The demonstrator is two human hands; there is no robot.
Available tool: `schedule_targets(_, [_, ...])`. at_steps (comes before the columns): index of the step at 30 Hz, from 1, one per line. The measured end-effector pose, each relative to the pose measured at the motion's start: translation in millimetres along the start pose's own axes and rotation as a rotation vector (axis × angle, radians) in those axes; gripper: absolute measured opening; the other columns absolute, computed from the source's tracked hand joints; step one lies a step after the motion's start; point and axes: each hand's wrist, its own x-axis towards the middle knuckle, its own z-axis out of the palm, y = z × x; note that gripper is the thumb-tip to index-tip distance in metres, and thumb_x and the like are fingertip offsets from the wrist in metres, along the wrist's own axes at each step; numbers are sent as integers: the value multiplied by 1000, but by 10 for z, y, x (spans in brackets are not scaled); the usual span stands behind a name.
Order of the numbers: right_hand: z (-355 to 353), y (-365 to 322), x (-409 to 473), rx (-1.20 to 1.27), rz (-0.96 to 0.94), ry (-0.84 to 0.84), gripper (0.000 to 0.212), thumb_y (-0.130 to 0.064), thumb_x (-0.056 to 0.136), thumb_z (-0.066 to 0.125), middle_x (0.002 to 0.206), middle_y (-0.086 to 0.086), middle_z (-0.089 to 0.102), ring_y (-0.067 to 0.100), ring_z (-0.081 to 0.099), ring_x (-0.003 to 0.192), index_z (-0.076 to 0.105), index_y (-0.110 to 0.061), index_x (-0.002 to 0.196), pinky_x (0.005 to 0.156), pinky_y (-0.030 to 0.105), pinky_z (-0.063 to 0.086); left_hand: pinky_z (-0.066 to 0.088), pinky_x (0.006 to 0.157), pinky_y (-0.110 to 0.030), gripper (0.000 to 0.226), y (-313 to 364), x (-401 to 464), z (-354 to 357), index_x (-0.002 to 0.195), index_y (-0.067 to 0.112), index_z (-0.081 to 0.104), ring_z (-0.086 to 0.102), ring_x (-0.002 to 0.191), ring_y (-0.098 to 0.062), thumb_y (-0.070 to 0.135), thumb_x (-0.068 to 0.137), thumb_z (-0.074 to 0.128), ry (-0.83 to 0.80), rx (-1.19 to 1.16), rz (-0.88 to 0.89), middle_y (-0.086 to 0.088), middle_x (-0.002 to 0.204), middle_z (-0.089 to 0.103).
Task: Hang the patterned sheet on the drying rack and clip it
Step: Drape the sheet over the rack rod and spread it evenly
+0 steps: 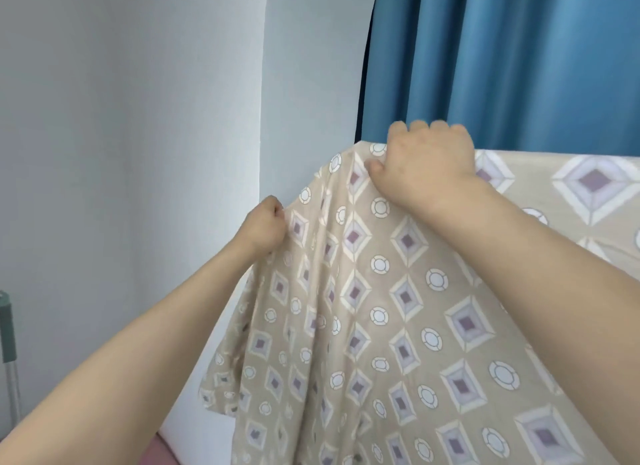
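- The patterned sheet (398,308) is already draped over something straight, most likely the top bar of the drying rack, in front of the blue curtain (519,56). The rack itself is hidden under the cloth.
- You see no clips on the sheet, so clipping seems to be left.
- Your right hand (429,163) curls over the sheet's top fold and grips it.
- Your left hand (265,227) pinches the sheet's side edge, lower down, near the grey wall (138,118).
- The sheet hangs down below both hands.

left hand (264,226) grips patterned sheet (381,326) edge | right hand (427,163) grips its top fold | blue curtain (519,59) behind
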Motion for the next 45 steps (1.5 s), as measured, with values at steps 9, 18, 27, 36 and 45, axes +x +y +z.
schedule_targets(9, [-8, 113, 37, -72, -9, -91, 28, -32, 97, 47, 64, -1, 35, 24, 46, 70, 42, -17, 73, 47, 27, 17, 42, 95, -46, 23, 652, 247, -30, 108, 18, 48, 53, 105, -34, 21, 90, 34, 259, -7, -184, -6, 108, 58])
schedule_targets(18, [-328, 660, -116, 125, 121, -360, 50, -46, 102, 17, 112, 9, 58, 31, 52, 95, 56, -15, 99, 73, 34, 34, 44, 81, -35, 50, 1235, 0, 394, 70, 14, 44, 55, 77, -21, 48, 101, 23, -10, -345, 289, 1, 72, 58])
schedule_targets(27, [-419, 929, -158, 284, 141, -469, 26, -11, 101, 33, 89, 3, 54, 22, 49, 74, 46, -13, 78, 66, 31, 42, 33, 76, -40, 37, 1574, -134, 434, 65, 18, 31, 40, 71, -23, 31, 100, 30, 89, -191, 478, 4, 62, 41])
schedule_targets(36, [-347, 1060, -234, 288, 180, -248, 29, -36, 101, 34, 85, -1, 53, 24, 52, 81, 45, -15, 85, 60, 34, 37, 40, 86, -41, 32, 1919, -227, 557, 67, 20, 40, 47, 75, -25, 24, 97, 31, 50, -35, 670, 5, 61, 49])
schedule_targets(45, [-462, 1507, -524, 158, 235, -213, 22, -18, 100, 30, 92, 2, 56, 26, 52, 86, 50, -12, 91, 71, 38, 44, 32, 94, -41, 34, 2075, -288, 674, 83, 13, 39, 35, 85, -26, 33, 105, 23, 37, -131, 521, 2, 76, 46])
